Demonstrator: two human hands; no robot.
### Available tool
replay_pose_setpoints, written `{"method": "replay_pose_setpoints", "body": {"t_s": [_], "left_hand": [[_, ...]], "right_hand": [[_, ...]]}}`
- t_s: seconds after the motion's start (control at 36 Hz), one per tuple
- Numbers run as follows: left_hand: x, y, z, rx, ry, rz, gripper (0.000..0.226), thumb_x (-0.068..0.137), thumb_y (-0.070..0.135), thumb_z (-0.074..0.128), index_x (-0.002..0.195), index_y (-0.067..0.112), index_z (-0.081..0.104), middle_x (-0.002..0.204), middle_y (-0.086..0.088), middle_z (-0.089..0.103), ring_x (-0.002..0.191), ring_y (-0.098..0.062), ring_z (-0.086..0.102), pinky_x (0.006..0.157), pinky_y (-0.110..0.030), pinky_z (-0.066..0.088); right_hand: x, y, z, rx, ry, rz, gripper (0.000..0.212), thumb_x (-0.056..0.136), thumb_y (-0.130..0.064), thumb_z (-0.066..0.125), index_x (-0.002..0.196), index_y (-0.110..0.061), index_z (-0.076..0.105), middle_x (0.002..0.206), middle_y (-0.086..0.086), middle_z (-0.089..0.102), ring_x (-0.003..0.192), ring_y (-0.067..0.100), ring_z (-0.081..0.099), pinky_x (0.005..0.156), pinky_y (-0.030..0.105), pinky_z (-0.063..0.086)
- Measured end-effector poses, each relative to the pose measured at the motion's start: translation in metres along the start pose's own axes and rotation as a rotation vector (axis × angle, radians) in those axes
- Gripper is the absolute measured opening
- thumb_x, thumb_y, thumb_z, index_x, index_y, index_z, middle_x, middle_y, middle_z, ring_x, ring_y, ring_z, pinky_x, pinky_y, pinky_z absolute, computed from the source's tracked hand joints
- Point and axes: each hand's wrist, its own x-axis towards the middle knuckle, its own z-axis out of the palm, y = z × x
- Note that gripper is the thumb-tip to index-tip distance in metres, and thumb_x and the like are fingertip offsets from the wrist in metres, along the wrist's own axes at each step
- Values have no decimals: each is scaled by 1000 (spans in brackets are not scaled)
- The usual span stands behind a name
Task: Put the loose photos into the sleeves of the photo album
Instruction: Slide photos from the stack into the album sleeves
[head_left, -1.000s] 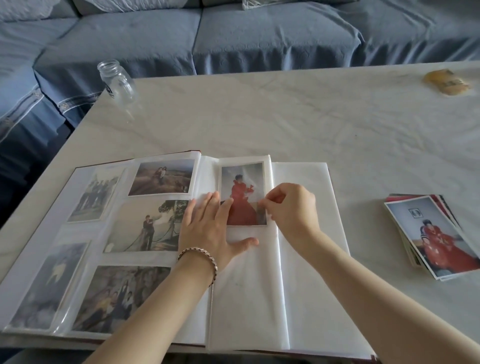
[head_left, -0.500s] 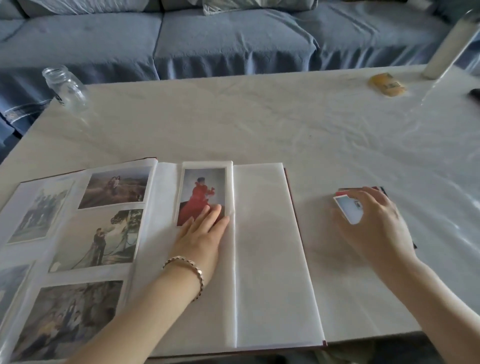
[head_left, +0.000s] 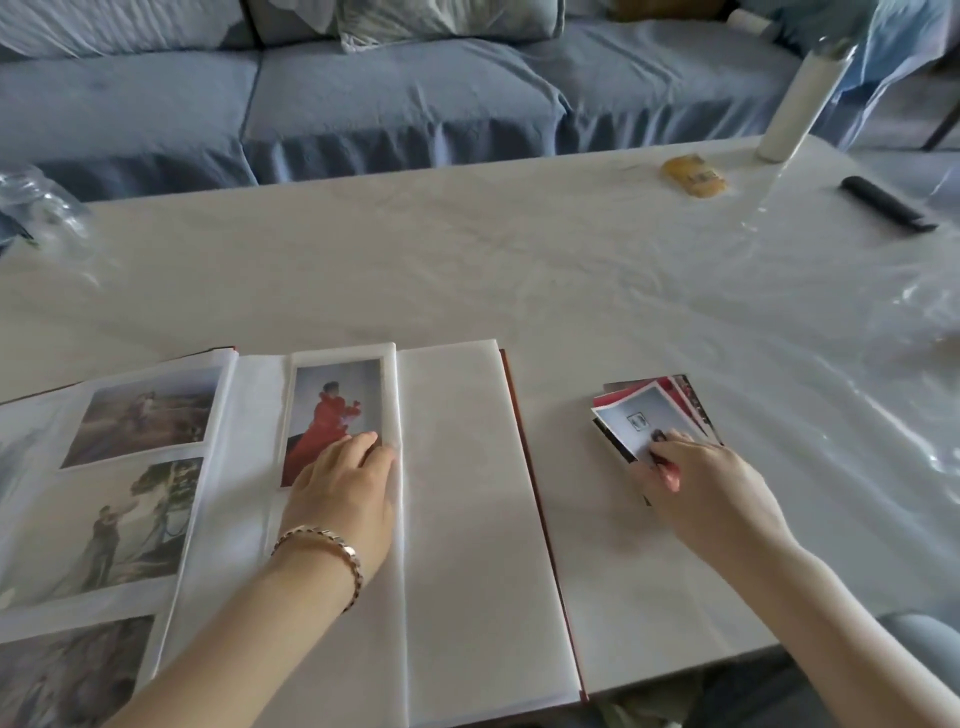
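The photo album (head_left: 457, 519) lies open at the near left of the table, with several photos in sleeves on its left page. A photo of a figure in a red dress (head_left: 332, 410) sits in the top sleeve of the right page. My left hand (head_left: 348, 488) lies flat on that page, fingers over the photo's lower edge. To the right of the album is a stack of loose photos (head_left: 649, 415). My right hand (head_left: 696, 483) rests on the stack's near end with its fingertips pressing the top photo; whether it grips that photo I cannot tell.
A glass jar (head_left: 31, 202) stands at the table's far left edge. A yellow packet (head_left: 693, 175), a tall white bottle (head_left: 789, 109) and a black remote-like bar (head_left: 888, 204) sit at the far right. A blue sofa (head_left: 363, 104) runs behind the table.
My right hand left the red-dress photo, crossed to the loose stack and now presses its top photo. My left hand slid slightly and stays flat on the page. The view shifted right.
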Motion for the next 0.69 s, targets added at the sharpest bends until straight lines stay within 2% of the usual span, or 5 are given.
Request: {"method": "replay_pose_setpoints", "body": {"t_s": [0.17,0.33,0.5,0.58,0.69], "left_hand": [[5,18,1,-492,164,-84,13,87,12,58,94,15,68,103,-1,64,107,-21,54,90,-24,38],[1,59,-32,-1448,-363,-366,50,72,47,60,96,3,65,88,-14,72,80,-28,70,69,-37,56],[-4,47,-24,-1129,-58,-255,9,85,8,64,79,11,69,78,-11,70,69,-20,67,61,-33,59],[-5,31,-27,-1023,-35,-193,13,83,5,67,72,12,65,73,-9,67,66,-19,65,52,-23,56],[-6,8,-29,-801,-7,-104,19,80,17,71,78,-1,67,74,-15,66,65,-26,60,59,-32,51]], "right_hand": [[-9,-7,-1,70,437,-196,22,88,-6,54,72,-5,69,77,9,71,72,29,66,69,30,53],[-32,-53,6,230,527,-579,25,87,-14,51,99,-7,73,110,9,68,106,19,64,99,32,43],[-52,-87,11,435,219,-751,36,95,-38,43,103,-14,69,123,-2,62,120,13,52,106,30,33],[-54,-93,5,674,35,-468,50,87,-56,46,122,-23,58,132,-9,51,120,3,46,102,26,40],[-45,-96,-4,897,-208,-159,59,80,-36,67,131,-36,38,120,-19,47,102,-16,48,81,4,42]]}}
